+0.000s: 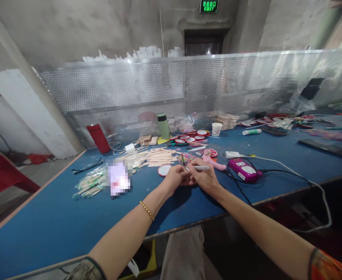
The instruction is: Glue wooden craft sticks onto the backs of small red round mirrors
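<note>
My right hand (pixel 205 178) is closed round a white marker pen (pixel 202 168), which lies slantwise across its fingers. Close against it, my left hand (pixel 174 179) is closed on a thin stick (pixel 183 158) with a greenish and brown upper end. The fingertips of both hands meet, so what lies between them is partly hidden. Just beyond the left hand lies a round white disc with a red rim (pixel 163 170). Flat wooden sticks (pixel 161 157) are spread behind it. Small colourful bands (pixel 188 158) lie past my fingers, and a pink glue gun (pixel 213 160) rests beyond the right hand.
A purple power strip (pixel 245 170) with cables sits at the right. Bundled sticks in plastic (pixel 91 182) and a pixelated bright rectangle (pixel 118 179) lie left. A red bottle (pixel 98 139), green flask (pixel 163 126) and paper cup (pixel 217 129) stand before the perforated metal screen (pixel 124 93).
</note>
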`<state>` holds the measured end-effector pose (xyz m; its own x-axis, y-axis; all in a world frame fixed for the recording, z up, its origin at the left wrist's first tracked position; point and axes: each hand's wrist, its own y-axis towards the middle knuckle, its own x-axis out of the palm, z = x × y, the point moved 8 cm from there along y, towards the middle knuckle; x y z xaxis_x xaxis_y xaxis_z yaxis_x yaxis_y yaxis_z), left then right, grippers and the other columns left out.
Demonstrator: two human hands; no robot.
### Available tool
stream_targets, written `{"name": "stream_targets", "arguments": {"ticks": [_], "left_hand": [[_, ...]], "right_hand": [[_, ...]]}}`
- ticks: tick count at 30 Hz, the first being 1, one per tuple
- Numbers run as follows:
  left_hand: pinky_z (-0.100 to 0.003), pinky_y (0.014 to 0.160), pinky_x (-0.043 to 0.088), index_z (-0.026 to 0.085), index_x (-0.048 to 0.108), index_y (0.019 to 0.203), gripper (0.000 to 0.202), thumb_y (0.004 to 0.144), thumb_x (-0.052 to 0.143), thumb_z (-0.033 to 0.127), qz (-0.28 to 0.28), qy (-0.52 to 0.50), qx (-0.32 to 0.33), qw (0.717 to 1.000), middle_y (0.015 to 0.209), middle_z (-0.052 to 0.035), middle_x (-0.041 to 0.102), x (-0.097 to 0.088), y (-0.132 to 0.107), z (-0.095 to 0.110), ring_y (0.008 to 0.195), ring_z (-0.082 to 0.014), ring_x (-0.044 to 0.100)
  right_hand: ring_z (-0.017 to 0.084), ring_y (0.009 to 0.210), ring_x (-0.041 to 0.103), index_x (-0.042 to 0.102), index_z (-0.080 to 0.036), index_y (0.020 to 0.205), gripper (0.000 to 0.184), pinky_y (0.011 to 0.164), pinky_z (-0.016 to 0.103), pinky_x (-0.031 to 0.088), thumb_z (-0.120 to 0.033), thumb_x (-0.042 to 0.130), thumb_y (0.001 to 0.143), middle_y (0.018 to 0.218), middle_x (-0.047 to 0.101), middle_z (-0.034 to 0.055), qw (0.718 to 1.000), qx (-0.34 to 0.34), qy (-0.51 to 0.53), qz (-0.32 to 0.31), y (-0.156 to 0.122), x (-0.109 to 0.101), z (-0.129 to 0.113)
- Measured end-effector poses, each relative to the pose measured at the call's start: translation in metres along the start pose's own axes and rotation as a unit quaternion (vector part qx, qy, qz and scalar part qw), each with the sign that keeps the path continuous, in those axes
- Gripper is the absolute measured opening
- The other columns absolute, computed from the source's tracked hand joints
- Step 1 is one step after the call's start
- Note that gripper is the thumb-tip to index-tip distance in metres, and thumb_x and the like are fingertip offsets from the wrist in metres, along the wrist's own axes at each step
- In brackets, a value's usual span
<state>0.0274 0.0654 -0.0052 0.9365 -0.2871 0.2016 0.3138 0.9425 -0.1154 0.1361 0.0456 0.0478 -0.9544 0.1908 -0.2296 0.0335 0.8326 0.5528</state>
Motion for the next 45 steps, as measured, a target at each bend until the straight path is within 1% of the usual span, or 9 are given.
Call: {"name": "stream_targets", "arguments": {"ticks": [6,11,15,18,24,26,31,39,45], "left_hand": [[-0.027,0.058,0.059,0.015,0.044,0.066,0.031,0.078,0.074,0.016,0.012,-0.004,-0.010,1.000,0.054,0.0001,0.061,0.001,-0.002,0.001,0.050,-0.0110,0.062],[-0.027,0.058,0.058,0.015,0.045,0.066,0.031,0.077,0.073,0.013,0.011,-0.004,-0.010,1.000,0.053,0.0005,0.060,0.002,-0.003,0.003,0.050,-0.0109,0.062],[-0.026,0.057,0.057,0.015,0.046,0.065,0.031,0.076,0.075,0.016,0.011,0.003,-0.010,1.000,0.054,0.0003,0.061,0.001,-0.003,0.003,0.050,-0.0113,0.063],[-0.026,0.057,0.058,0.015,0.045,0.065,0.033,0.075,0.076,0.018,0.007,0.001,-0.004,1.000,0.052,0.0008,0.060,0.002,-0.002,0.003,0.049,-0.0112,0.062],[-0.027,0.057,0.057,0.015,0.045,0.065,0.031,0.077,0.074,0.015,0.015,0.002,-0.008,1.000,0.051,0.0010,0.060,0.001,-0.002,0.002,0.048,-0.0109,0.062],[-0.026,0.057,0.057,0.014,0.046,0.066,0.031,0.076,0.075,0.016,0.014,0.007,-0.010,1.000,0.052,0.0005,0.060,0.001,-0.002,0.002,0.049,-0.0114,0.062],[-0.026,0.058,0.057,0.014,0.048,0.064,0.035,0.071,0.081,0.024,0.000,0.003,-0.007,1.000,0.055,-0.0005,0.062,0.001,-0.001,0.001,0.050,-0.0116,0.063],[-0.025,0.058,0.057,0.014,0.047,0.065,0.042,0.065,0.085,0.031,-0.004,-0.004,-0.002,1.000,0.055,0.0005,0.062,0.001,0.000,-0.001,0.051,-0.0105,0.062],[-0.027,0.058,0.058,0.014,0.048,0.066,0.039,0.068,0.083,0.032,-0.004,0.002,0.008,1.000,0.054,0.0007,0.060,0.000,0.001,-0.001,0.051,-0.0109,0.062]], "right_hand": [[0.015,0.043,0.056,0.054,-0.024,0.065,0.022,0.040,0.025,0.044,-0.038,0.055,0.082,0.051,0.057,-0.0018,1.000,-0.001,-0.009,-0.005,0.000,0.000,0.000],[0.014,0.043,0.056,0.054,-0.023,0.065,0.022,0.040,0.024,0.044,-0.037,0.054,0.082,0.052,0.058,-0.0020,1.000,0.006,-0.004,-0.003,-0.001,-0.001,0.000],[0.014,0.042,0.056,0.055,-0.022,0.066,0.023,0.040,0.025,0.045,-0.039,0.054,0.082,0.052,0.058,-0.0020,1.000,0.015,0.007,-0.001,-0.001,-0.001,0.001],[0.015,0.043,0.057,0.055,-0.023,0.065,0.022,0.041,0.025,0.045,-0.038,0.055,0.082,0.051,0.058,-0.0017,1.000,0.007,0.000,-0.003,0.000,0.000,0.000],[0.015,0.047,0.056,0.056,-0.022,0.064,0.024,0.044,0.025,0.045,-0.038,0.054,0.082,0.052,0.059,-0.0014,1.000,-0.010,-0.020,0.001,0.001,-0.001,0.000],[0.015,0.048,0.056,0.055,-0.022,0.063,0.024,0.045,0.025,0.045,-0.038,0.055,0.081,0.054,0.059,-0.0011,1.000,-0.016,-0.024,0.005,0.001,-0.002,-0.002],[0.014,0.043,0.055,0.054,-0.022,0.065,0.024,0.040,0.025,0.044,-0.040,0.055,0.081,0.053,0.058,-0.0019,1.000,0.016,0.015,-0.002,0.000,-0.002,0.001],[0.014,0.043,0.056,0.056,-0.022,0.067,0.023,0.039,0.024,0.045,-0.040,0.057,0.082,0.053,0.057,-0.0023,0.999,0.028,0.029,-0.014,-0.002,0.002,0.007],[0.013,0.043,0.056,0.057,-0.021,0.068,0.025,0.040,0.023,0.045,-0.041,0.057,0.084,0.053,0.058,-0.0020,0.999,0.015,0.021,-0.021,-0.002,0.004,0.007]]}}
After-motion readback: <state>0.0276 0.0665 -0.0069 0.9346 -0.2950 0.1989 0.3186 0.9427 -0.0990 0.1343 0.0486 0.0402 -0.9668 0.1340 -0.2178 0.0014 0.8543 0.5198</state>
